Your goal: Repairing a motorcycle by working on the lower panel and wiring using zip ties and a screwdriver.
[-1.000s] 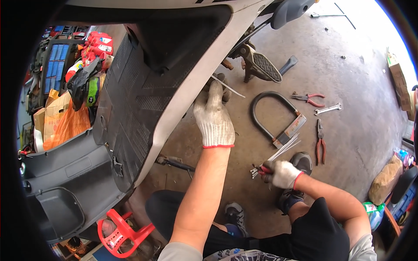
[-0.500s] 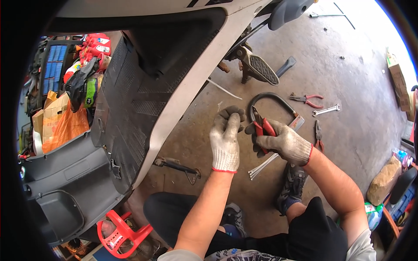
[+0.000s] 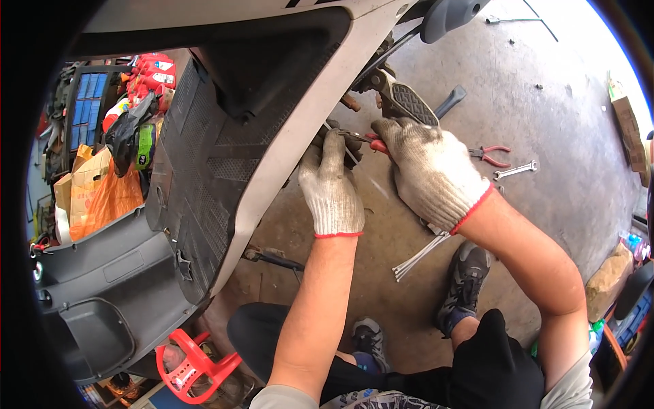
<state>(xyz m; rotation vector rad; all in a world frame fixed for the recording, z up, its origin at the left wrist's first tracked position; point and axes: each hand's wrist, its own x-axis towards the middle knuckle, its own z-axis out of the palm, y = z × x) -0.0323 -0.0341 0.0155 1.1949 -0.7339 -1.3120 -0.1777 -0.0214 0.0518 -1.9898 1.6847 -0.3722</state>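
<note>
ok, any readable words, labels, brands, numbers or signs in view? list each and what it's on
Nothing I can quote.
Red containers, upper left: white labels, too small to read.
Green package below them: marking too small.
Cardboard box: faint red print, too blurred.
Shirt at the lower edge: print cut off, not legible.

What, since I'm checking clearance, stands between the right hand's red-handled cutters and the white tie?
Nothing visible: the right hand holds the cutters close to the white tie. The left hand partly hides it.
</note>
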